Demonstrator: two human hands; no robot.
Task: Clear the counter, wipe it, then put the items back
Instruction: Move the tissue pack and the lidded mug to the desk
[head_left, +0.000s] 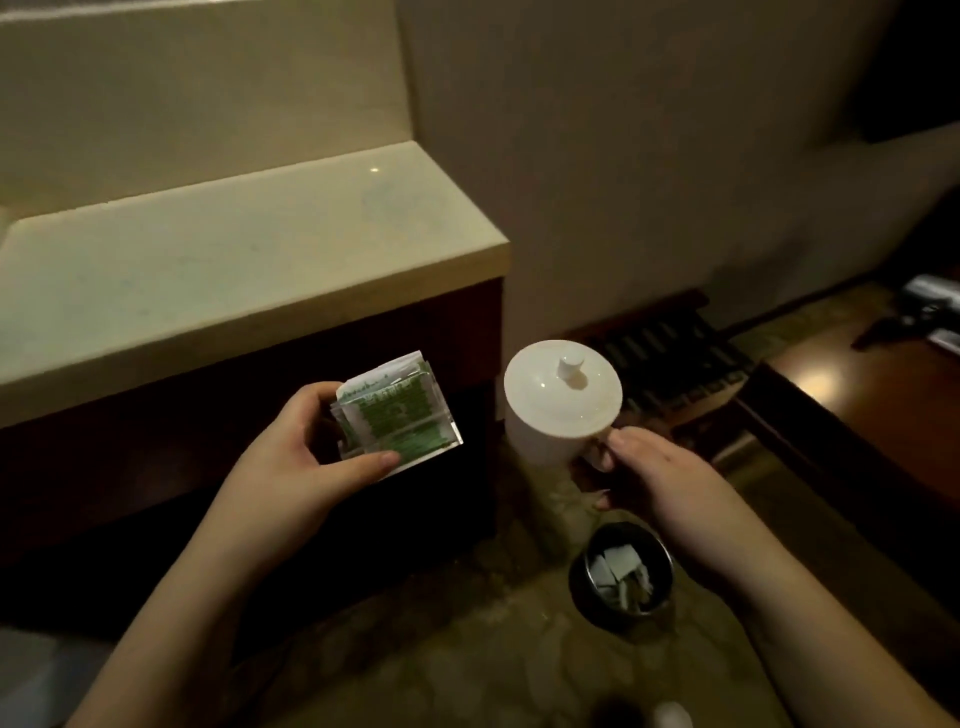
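Counter (249, 270): pale cream top, faintly mottled, with one small bright glint near its far edge; the cabinet (260, 374) beneath is dark reddish brown. Packets (392, 410): white, printed with dense green text and a green band, in a clear holder. Mug (550, 415): plain white, with a white lid and white knob. Wall (623, 130): uniform beige. Floor (467, 623): mottled tan and olive, a stone-like pattern. Bin (621, 577): black, holding white and pale green scraps. Table (857, 405): glossy reddish brown with a warm highlight.
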